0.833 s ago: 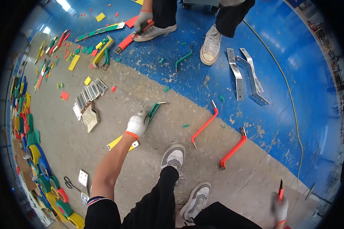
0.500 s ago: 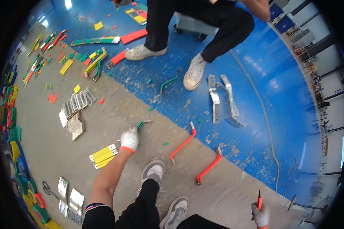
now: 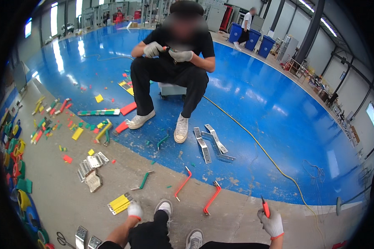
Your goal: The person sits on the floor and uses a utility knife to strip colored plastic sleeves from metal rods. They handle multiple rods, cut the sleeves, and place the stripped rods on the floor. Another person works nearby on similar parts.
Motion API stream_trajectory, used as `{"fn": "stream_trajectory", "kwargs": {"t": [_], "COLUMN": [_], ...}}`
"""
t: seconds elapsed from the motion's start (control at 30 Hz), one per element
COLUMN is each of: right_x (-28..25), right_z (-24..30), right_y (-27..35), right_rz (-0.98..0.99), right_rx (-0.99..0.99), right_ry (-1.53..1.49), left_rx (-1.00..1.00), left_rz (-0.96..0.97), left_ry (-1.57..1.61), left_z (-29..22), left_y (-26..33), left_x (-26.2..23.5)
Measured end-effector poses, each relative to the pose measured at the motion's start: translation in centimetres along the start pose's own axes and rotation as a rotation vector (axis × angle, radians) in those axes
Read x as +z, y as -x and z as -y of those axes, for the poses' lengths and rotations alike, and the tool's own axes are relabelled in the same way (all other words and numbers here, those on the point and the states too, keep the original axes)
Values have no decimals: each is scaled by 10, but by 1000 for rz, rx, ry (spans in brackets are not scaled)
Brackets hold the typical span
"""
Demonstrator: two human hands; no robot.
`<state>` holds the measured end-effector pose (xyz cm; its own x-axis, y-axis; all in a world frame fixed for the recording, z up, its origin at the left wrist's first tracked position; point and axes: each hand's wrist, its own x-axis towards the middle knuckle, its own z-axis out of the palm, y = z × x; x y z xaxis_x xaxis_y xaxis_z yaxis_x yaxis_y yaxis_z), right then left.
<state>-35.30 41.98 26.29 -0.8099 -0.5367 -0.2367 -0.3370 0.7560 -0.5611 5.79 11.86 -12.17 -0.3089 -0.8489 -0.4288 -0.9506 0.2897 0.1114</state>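
Coloured tape rolls [image 3: 24, 201] are lining the view's nine o'clock edge. Stacked bent metal bars [image 3: 93, 181] are lying on the floor [image 3: 68, 207] at ten o'clock from the left hand [image 3: 135, 211]. Nearer, yellow bars [image 3: 120, 204] are resting just beside it, also at ten o'clock; whether its fingers are open or closed, I cannot tell. A green bar [image 3: 144, 180] is lying at its twelve o'clock, a thin red bar [image 3: 183, 183] at two, a thicker red bar [image 3: 212, 200] at three. Farthest right, the right hand [image 3: 273, 224] is gripping a red-handled knife [image 3: 265, 208].
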Motion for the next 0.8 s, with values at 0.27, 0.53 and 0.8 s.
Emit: {"fn": "stream_trajectory", "kwargs": {"t": [0.27,0.53,0.8], "right_x": [-35,-23,-37], "right_z": [32,15,-26], "right_y": [44,72,52], "right_rz": [-52,42,39], "right_rx": [-348,-424,-347], "right_ry": [49,84,264], "left_rx": [-118,328,548], "left_rz": [191,-303,-25], "left_ry": [212,74,-40], "left_z": [124,107,-188], "left_y": [146,30,-84], "left_x": [74,-210,-291]}}
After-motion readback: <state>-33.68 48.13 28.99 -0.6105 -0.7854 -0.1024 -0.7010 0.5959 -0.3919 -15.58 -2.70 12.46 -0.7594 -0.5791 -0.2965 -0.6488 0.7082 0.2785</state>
